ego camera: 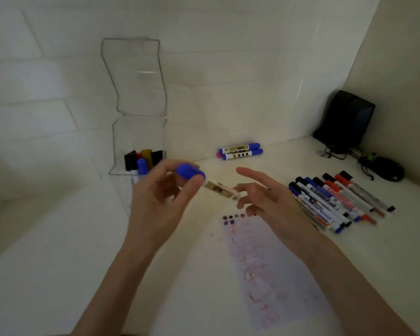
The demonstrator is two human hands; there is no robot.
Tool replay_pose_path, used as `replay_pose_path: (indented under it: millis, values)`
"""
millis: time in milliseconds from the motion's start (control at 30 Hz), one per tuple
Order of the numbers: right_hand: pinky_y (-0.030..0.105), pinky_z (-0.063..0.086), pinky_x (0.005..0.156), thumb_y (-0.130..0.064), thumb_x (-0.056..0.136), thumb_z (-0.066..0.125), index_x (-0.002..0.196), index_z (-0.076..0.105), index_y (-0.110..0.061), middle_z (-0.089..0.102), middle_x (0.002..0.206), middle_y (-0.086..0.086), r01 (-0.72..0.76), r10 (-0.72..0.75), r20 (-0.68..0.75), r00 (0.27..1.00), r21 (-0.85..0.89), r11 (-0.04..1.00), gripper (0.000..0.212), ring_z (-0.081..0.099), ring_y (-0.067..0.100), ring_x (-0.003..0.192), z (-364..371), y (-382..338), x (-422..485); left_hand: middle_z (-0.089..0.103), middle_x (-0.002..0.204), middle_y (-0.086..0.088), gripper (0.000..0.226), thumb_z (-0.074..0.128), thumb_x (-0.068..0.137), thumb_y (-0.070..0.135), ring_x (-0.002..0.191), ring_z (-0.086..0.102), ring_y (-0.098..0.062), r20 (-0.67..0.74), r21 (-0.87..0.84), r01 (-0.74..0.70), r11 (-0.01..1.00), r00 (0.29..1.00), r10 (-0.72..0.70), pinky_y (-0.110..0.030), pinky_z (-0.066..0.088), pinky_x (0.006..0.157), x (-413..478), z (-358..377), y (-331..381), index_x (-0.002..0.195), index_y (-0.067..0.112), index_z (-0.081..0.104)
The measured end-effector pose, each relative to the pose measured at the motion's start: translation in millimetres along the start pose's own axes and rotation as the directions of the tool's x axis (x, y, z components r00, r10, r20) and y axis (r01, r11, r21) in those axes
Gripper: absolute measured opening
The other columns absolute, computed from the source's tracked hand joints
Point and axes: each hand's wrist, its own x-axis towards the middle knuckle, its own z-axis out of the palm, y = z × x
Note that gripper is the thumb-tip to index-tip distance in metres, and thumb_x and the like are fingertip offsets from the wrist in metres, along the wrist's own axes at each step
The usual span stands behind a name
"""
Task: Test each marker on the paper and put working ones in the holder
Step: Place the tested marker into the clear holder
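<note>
Blue cap on a white, gold-labelled marker above the paper: white, red scribbles, blue and black dabs. Right of the paper, a row of markers capped black, blue, red.

My only camera rides on my head, wide-angled, looking forward and down along both forearms onto the tabletop. It sits near enough that my left hand and right hand fill the middle, and it faces the back wall.
</note>
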Motion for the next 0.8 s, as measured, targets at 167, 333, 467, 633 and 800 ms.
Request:
replay_pose_path:
  millis: [167,333,467,633,800]
  values:
    - [0.036,0.052,0.074,-0.047,0.090,0.063,0.124,0.071,-0.021,0.072,0.107,0.014,-0.010,0.012,-0.077,0.997,0.026,1.000,0.044,0.067,0.023,0.082,12.8,4.8,2.3,0.073,0.099,0.007,0.015,0.064,0.096,0.010,0.078,0.068,-0.008,-0.209,0.016,-0.089,0.996,0.974,0.091,-0.017,0.049,0.069,31.1,-49.6,43.2,0.110,0.011,0.068]
    - [0.035,0.051,0.067,-0.042,0.096,0.063,0.120,0.073,-0.017,0.070,0.103,0.019,-0.029,0.030,-0.049,0.998,0.021,0.999,0.036,0.065,0.028,0.078,18.1,17.9,4.5,0.070,0.101,0.012,0.026,0.065,0.096,0.016,0.091,0.069,-0.007,-0.272,0.301,-0.088,0.950,0.946,0.174,-0.020,0.053,0.075,57.6,-77.3,44.7,0.121,0.019,0.060]
    - [0.033,0.052,0.064,-0.064,0.084,0.069,0.115,0.076,-0.017,0.071,0.100,0.018,-0.055,0.058,-0.073,0.996,0.047,0.997,0.057,0.066,0.027,0.073,18.6,21.8,10.3,0.073,0.090,0.010,0.033,0.069,0.093,0.020,0.083,0.069,0.000,-0.103,0.411,0.015,0.911,0.994,0.030,-0.009,0.047,0.065,64.6,-73.6,23.4,0.121,0.030,0.055]
    - [0.033,0.050,0.065,-0.051,0.096,0.055,0.113,0.077,-0.016,0.071,0.098,0.017,-0.096,0.101,-0.116,0.988,0.049,0.994,0.045,0.065,0.026,0.073,12.8,27.4,16.1,0.070,0.087,0.017,0.019,0.075,0.087,0.023,0.078,0.064,0.006,-0.003,0.592,0.057,0.804,0.998,-0.069,-0.001,0.040,0.064,55.4,-68.2,-4.7,0.102,0.030,0.065]
    - [0.034,0.047,0.063,-0.053,0.094,0.055,0.111,0.077,-0.013,0.072,0.093,0.014,-0.134,0.140,-0.156,0.978,0.044,0.990,0.048,0.063,0.025,0.071,11.4,27.4,20.0,0.062,0.094,0.008,0.016,0.078,0.084,0.030,0.090,0.047,-0.012,-0.009,0.777,-0.005,0.630,1.000,0.019,-0.017,0.029,0.067,53.9,-70.0,-17.3,0.095,0.023,0.070]
